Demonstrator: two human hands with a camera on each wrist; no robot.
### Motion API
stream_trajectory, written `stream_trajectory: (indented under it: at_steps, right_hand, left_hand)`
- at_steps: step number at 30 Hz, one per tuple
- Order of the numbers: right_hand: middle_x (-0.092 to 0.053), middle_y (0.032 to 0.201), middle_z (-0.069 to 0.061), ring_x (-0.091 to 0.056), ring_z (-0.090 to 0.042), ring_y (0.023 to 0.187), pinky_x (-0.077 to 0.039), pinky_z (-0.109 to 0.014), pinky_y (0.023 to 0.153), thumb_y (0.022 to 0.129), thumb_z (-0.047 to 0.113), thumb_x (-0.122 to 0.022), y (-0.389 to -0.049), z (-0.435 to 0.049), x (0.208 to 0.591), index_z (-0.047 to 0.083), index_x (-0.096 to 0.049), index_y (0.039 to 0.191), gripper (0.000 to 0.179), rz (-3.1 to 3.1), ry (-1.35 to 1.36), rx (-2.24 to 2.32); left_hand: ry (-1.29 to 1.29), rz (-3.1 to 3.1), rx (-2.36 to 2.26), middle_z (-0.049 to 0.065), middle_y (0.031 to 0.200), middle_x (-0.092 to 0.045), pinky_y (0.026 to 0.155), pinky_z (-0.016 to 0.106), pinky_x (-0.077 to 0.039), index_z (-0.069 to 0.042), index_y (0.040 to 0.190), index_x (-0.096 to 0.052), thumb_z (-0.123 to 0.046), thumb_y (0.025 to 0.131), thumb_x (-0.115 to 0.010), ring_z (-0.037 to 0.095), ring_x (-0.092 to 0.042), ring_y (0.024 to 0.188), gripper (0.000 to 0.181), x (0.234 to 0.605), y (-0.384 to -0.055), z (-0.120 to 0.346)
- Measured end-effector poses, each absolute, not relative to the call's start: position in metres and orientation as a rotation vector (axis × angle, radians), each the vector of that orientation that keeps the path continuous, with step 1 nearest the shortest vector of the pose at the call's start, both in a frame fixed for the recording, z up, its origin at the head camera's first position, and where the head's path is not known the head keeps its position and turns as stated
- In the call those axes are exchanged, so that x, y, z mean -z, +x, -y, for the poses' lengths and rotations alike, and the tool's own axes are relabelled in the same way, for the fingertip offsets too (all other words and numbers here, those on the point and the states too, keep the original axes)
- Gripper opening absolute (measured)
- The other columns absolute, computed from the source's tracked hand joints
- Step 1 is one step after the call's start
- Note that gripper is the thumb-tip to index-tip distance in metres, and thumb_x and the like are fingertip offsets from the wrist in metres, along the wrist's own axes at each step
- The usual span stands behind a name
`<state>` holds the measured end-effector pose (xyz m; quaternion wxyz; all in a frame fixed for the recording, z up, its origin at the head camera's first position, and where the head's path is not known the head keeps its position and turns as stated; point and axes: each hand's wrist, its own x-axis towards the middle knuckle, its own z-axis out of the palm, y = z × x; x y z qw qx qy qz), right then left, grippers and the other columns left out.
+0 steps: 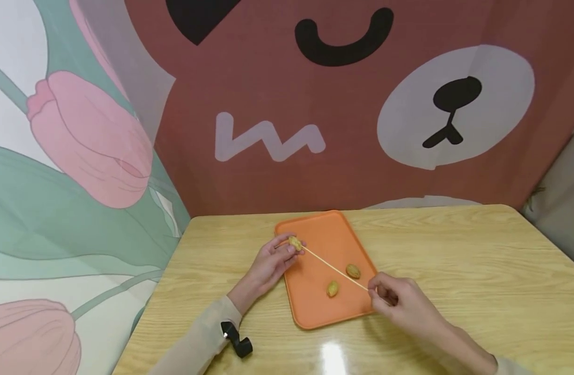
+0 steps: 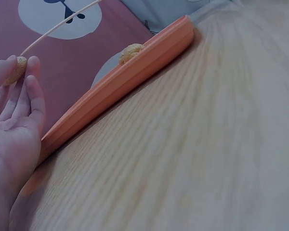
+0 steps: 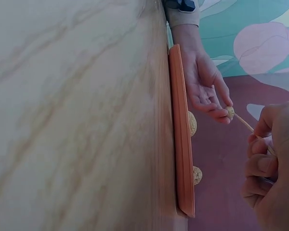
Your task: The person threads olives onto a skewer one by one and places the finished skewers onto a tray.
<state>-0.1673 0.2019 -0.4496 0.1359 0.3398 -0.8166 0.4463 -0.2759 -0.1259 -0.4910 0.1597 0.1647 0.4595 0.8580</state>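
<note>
My left hand (image 1: 271,261) pinches a small yellow-brown wrinkled oval piece (image 1: 295,242) between thumb and fingertips, over the left side of an orange tray (image 1: 315,312). A thin wooden skewer (image 1: 331,266) runs from that piece down to my right hand (image 1: 406,304), whose thumb and curled fingers grip its other end near the tray's right edge. Two similar wrinkled oval pieces lie on the tray below the skewer, one greenish-yellow (image 1: 332,288) and one browner (image 1: 353,271). In the right wrist view the skewer's tip (image 3: 238,117) meets the held piece (image 3: 229,112).
The tray sits on a light wood table (image 1: 469,260). A black wrist device (image 1: 237,338) is strapped on the left sleeve. Behind the table hangs a brown cloth with a bear face (image 1: 268,182), and tulip-print fabric (image 1: 90,140) stands at the left.
</note>
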Motion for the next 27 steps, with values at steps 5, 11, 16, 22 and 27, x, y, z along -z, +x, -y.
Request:
stream_trajectory:
  at_steps: [5, 11, 16, 22, 27]
  right_hand:
    - [-0.053, 0.069, 0.018, -0.040, 0.004, 0.054, -0.037, -0.018, 0.042, 0.086, -0.013, -0.068, -0.167, -0.205, 0.448, 0.025, -0.064, 0.094, 0.040, 2.393, 0.969, -1.269]
    - [-0.052, 0.069, 0.018, -0.039, 0.004, 0.053, -0.036, -0.018, 0.042, 0.089, -0.011, -0.068, -0.167, -0.209, 0.445, 0.025, -0.064, 0.095, 0.037, 2.412, 0.965, -1.257]
    - [-0.051, 0.068, 0.018, -0.039, 0.004, 0.054, -0.036, -0.018, 0.042, 0.088, -0.012, -0.068, -0.167, -0.210, 0.445, 0.024, -0.064, 0.094, 0.037, 2.418, 0.970, -1.262]
    - [-0.052, 0.068, 0.017, -0.040, 0.004, 0.054, -0.037, -0.019, 0.042, 0.086, -0.013, -0.069, -0.167, -0.209, 0.448, 0.021, -0.064, 0.093, 0.035, 2.420, 0.962, -1.296]
    - [-0.053, 0.068, 0.017, -0.040, 0.004, 0.054, -0.037, -0.018, 0.041, 0.086, -0.013, -0.070, -0.167, -0.208, 0.451, 0.023, -0.064, 0.093, 0.037, 2.404, 0.956, -1.317]
  left_hand:
    - [0.483, -1.314, -2.434, 0.024, 0.135, -0.059, 0.099, 0.034, -0.050, 0.010, 0.149, -0.030, -0.002, 0.103, -0.058, 0.026, -0.065, 0.114, 0.055, 0.491, -0.277, 0.123]
    - [0.509, -1.315, -2.435, 0.024, 0.134, -0.060, 0.101, 0.036, -0.049, 0.008, 0.144, -0.039, -0.001, 0.102, -0.061, 0.026, -0.065, 0.113, 0.048, 0.489, -0.281, 0.117]
    - [0.514, -1.309, -2.431, 0.023, 0.131, -0.062, 0.100, 0.037, -0.050, 0.010, 0.143, -0.038, 0.003, 0.102, -0.058, 0.027, -0.066, 0.111, 0.046, 0.489, -0.282, 0.115]
    - [0.557, -1.301, -2.421, 0.020, 0.125, -0.066, 0.103, 0.043, -0.048, 0.011, 0.138, -0.045, 0.007, 0.101, -0.058, 0.029, -0.066, 0.112, 0.040, 0.491, -0.280, 0.113]
    - [0.597, -1.283, -2.426, 0.017, 0.123, -0.068, 0.102, 0.043, -0.048, 0.000, 0.128, -0.059, 0.004, 0.098, -0.065, 0.028, -0.066, 0.112, 0.031, 0.490, -0.279, 0.111]
